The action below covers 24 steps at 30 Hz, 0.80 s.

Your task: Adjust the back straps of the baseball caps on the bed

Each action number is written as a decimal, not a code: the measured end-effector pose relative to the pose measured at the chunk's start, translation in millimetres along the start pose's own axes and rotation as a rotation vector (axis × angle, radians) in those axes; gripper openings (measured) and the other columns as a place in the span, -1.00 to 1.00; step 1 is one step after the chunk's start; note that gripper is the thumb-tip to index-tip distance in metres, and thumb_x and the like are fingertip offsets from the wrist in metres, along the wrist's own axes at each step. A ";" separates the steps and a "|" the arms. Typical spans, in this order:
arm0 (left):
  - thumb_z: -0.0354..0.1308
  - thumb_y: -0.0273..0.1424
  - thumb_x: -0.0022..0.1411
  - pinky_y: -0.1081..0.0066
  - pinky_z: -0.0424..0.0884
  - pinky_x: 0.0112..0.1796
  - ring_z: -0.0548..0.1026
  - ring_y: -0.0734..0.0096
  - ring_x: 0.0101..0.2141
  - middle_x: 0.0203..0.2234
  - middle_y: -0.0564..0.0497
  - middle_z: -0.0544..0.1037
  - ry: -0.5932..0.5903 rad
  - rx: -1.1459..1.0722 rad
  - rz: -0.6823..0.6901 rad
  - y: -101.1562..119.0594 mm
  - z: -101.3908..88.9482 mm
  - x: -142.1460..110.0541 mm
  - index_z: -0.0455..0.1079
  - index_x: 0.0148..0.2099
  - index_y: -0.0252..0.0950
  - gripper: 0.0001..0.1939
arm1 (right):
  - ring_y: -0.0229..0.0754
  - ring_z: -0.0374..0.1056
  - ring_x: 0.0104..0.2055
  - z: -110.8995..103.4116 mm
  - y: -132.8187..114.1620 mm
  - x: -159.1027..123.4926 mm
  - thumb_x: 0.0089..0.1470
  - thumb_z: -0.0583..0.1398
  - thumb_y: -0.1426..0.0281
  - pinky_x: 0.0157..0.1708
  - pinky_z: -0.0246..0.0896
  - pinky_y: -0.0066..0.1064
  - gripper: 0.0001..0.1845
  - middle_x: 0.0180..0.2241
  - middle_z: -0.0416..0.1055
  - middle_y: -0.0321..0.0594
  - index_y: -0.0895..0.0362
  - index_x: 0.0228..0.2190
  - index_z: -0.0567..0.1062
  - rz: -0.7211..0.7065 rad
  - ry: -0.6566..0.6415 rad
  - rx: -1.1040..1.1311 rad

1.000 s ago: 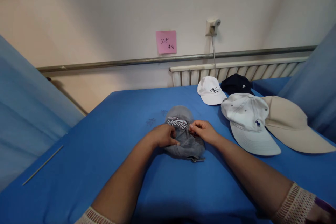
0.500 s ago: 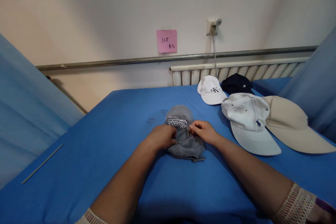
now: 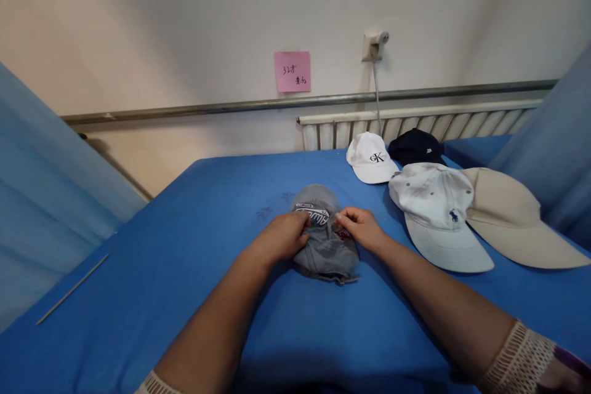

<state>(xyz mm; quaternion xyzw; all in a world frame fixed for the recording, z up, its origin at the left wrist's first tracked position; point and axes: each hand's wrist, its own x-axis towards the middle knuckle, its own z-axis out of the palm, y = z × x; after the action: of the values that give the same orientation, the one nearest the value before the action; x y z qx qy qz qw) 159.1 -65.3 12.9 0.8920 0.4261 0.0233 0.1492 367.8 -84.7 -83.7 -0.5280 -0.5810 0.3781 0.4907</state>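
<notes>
A grey baseball cap (image 3: 329, 253) with a white lettered patch lies on the blue cloth, its brim toward the wall and its strap toward me. My left hand (image 3: 287, 235) is closed on the cap's left side, with its fingers over part of the lettering. On the right side, my right hand (image 3: 361, 225) pinches the cap's fabric near the end of the patch. A small red patch shows beside the right fingertips. Some of the left fingers are hidden from view.
To the right lie a white cap (image 3: 372, 159), a black cap (image 3: 416, 146), a pale cap with a small horse emblem (image 3: 438, 209) and a beige cap (image 3: 512, 209). A thin stick (image 3: 72, 288) lies at the left. Curtains hang on both sides; a radiator (image 3: 341, 133) stands behind.
My left hand has moved slightly up along the cap, covering more of the lettering. The right fingers have shifted a little up and right, and the red patch shows more.
</notes>
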 end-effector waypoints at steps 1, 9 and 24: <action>0.09 -0.49 0.07 0.39 0.20 -0.40 0.42 0.31 -0.43 -0.42 -0.03 0.51 0.006 0.003 -0.003 0.3 -0.8 0.3 0.36 -0.30 -0.26 -0.90 | -0.20 0.32 -0.46 0.1 0.3 0.1 0.03 0.17 0.13 -0.42 0.19 -0.39 -0.68 -0.53 0.45 -0.28 0.12 -0.52 0.48 0.000 0.003 0.000; 0.07 -0.47 0.08 0.40 0.26 -0.36 0.43 0.34 -0.39 -0.37 -0.02 0.52 0.196 -0.047 -0.022 -2.5 -5.9 1.9 0.36 -0.24 -0.27 -0.85 | -0.18 0.33 -0.41 -1.0 6.9 5.2 0.03 0.17 0.15 -0.34 0.24 -0.36 -0.72 -0.47 0.46 -0.26 0.11 -0.45 0.49 -0.028 0.123 0.025; 0.10 -0.46 -0.01 0.38 0.37 -0.09 0.46 0.37 -0.22 -0.29 0.04 0.53 0.106 -0.276 0.287 40.3 -111.1 -4.7 0.43 -0.26 -0.28 -0.80 | -0.10 0.41 -0.13 -19.2 3.9 19.0 -0.02 0.23 0.15 -0.06 0.25 -0.23 -0.69 -0.22 0.50 -0.14 0.07 -0.27 0.48 -0.031 0.349 0.214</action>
<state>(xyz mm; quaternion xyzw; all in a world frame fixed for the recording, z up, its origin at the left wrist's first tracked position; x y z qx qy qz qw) 167.7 -65.4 130.8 0.9121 0.2948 0.1492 0.2428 388.1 -66.9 -79.7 -0.5213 -0.4517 0.3330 0.6429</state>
